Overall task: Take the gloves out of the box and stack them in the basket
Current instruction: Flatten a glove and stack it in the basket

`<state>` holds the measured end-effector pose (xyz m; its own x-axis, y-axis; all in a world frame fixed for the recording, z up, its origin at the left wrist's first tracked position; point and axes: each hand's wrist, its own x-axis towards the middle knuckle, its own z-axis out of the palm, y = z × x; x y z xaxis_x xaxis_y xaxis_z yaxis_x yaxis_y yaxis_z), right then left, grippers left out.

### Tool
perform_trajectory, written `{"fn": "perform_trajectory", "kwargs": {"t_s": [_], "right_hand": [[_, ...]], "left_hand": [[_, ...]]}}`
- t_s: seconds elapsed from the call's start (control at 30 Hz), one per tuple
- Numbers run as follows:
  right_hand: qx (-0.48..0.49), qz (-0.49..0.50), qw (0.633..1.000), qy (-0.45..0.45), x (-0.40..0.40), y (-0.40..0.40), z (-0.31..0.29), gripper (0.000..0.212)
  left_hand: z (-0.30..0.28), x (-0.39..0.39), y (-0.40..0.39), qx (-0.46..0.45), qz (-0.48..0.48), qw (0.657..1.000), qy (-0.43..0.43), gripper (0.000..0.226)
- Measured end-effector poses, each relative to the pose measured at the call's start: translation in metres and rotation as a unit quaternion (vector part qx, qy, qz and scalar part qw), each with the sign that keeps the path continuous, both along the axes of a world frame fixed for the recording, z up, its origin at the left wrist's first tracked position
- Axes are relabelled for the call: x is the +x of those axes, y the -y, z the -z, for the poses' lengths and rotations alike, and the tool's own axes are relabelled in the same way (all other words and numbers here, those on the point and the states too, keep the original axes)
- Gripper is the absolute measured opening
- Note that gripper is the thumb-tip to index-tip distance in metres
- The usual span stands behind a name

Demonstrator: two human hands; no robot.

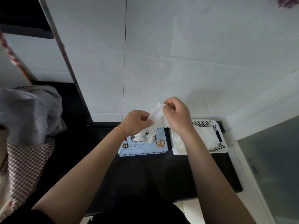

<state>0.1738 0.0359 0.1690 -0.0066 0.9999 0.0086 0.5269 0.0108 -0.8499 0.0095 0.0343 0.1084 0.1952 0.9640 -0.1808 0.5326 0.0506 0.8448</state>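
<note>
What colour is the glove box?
Light blue box, with a cartoon print and a black XL badge; head view, the only one.

Both hands, left hand (pixel 137 121) and right hand (pixel 177 116), pinch a white glove (pixel 156 118) above a blue box (pixel 143 147); a white basket (pixel 222 145) sits just beside it on a dark worktop (pixel 145 175).

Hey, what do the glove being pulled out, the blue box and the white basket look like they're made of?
Glove: thin, translucent whitish film, probably disposable plastic or vinyl; it crumples and light passes through it between the hands.
Blue box: printed cardboard by its look, matte, with sharp folded edges and an XL label.
White basket: moulded plastic, slightly glossy, with rows of punched holes and a handle slot.
</note>
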Motion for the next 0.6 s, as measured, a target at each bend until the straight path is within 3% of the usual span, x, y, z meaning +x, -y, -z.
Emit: {"fn": "perform_trajectory", "kwargs": {"t_s": [0.17, 0.3, 0.53, 0.6], "right_hand": [[-0.006, 0.017, 1.0, -0.006, 0.019, 0.001, -0.002, 0.008], [-0.031, 0.053, 0.998, -0.02, 0.04, 0.001, 0.0, 0.011], [-0.111, 0.142, 0.98, -0.09, 0.086, 0.001, 0.01, 0.01], [-0.143, 0.177, 0.965, -0.128, 0.102, -0.001, 0.019, 0.012]], "left_hand": [[0.008, 0.005, -0.003, -0.028, -0.019, 0.997, 0.071, 0.013], [0.014, 0.008, -0.007, -0.089, -0.02, 0.982, 0.167, 0.033], [0.006, 0.038, -0.02, -0.167, -0.008, 0.936, 0.308, 0.018], [0.005, 0.05, -0.026, -0.187, 0.015, 0.933, 0.307, 0.018]]}}
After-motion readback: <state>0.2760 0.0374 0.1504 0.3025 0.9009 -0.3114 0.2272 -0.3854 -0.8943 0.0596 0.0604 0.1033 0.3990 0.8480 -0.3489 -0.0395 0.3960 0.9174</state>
